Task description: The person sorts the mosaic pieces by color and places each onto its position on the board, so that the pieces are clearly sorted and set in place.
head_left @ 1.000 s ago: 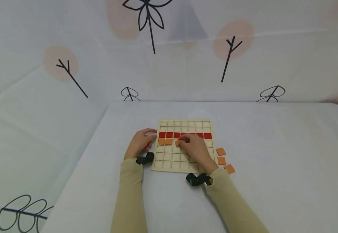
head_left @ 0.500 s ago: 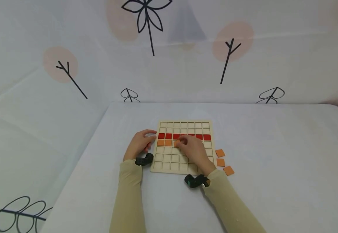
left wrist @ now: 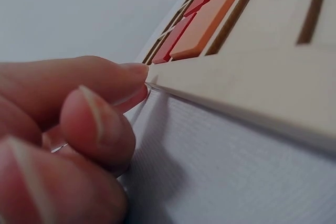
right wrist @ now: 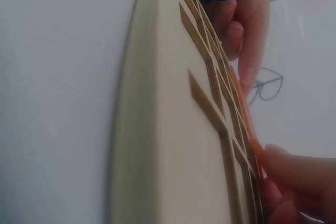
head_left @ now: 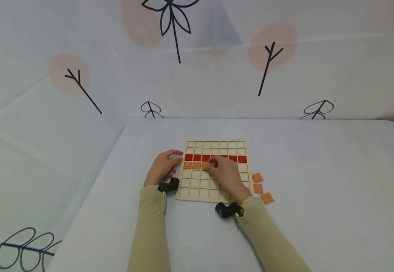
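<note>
A pale wooden grid board (head_left: 195,194) lies on the white table. Red square tiles (head_left: 188,157) fill one row of it, and in the row just nearer sit two orange tiles (head_left: 191,165). My right hand (head_left: 225,173) reaches over the board, its thumb and finger pinching a third orange tile (head_left: 205,165) at the cell beside those two. Its fingertips (right wrist: 273,156) meet orange in the right wrist view. My left hand (head_left: 163,166) rests at the board's left side. In the left wrist view its fingertip (left wrist: 137,70) touches the board's edge (left wrist: 236,111).
Three loose orange tiles (head_left: 258,188) lie on the table just right of the board. A white cloth backdrop with plant drawings (head_left: 268,68) rises behind the table. Black cameras are strapped to both wrists.
The orange tile in my right hand has gone from tilted above the third cell to lying about level there. My left hand has stayed at the board's edge.
</note>
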{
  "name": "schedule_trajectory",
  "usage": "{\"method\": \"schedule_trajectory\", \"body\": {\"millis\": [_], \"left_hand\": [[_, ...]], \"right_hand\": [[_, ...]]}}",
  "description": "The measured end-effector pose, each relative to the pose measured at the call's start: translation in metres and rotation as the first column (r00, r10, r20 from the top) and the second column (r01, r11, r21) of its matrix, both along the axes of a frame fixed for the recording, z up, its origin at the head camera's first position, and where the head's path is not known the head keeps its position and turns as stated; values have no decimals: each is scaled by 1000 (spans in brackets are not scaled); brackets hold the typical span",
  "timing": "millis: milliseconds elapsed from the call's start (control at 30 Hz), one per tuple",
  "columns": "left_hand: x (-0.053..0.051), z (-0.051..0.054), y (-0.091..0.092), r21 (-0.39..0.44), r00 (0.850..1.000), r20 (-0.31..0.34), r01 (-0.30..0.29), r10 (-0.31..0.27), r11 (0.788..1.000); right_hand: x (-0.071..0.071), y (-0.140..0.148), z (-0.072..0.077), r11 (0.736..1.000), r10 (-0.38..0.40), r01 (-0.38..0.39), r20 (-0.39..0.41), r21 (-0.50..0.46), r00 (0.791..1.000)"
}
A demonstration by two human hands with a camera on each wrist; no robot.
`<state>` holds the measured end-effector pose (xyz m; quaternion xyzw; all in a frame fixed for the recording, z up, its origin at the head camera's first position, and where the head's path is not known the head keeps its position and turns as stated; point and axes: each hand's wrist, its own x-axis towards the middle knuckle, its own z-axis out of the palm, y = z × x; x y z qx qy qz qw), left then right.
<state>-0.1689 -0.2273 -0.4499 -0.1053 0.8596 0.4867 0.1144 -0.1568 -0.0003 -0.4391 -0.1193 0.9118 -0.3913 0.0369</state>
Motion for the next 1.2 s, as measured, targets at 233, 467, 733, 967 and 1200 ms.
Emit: {"method": "schedule_trajectory", "body": {"millis": [233, 467, 733, 967, 1200], "left_hand": [[0, 1, 2, -1, 1000, 7, -3, 3, 1000], [1, 2, 1, 16, 1000, 2, -6, 6, 1000], [3, 5, 1, 27, 1000, 4, -8, 8, 1000], [3, 3, 1, 16, 1000, 25, -14, 14, 1000], [1, 3, 3, 10, 999, 39, -13, 13, 1000]], "right_hand": [[0, -1, -1, 999, -36, 37, -33, 20, 999], [2, -1, 0, 999, -27, 28, -59, 28, 998], [1, 3, 2, 1000, 6, -6, 0, -21, 1000], [1, 10, 6, 993, 96, -88, 102, -82, 990], [-3, 20, 14, 970, 236, -223, 145, -101, 961]]}}
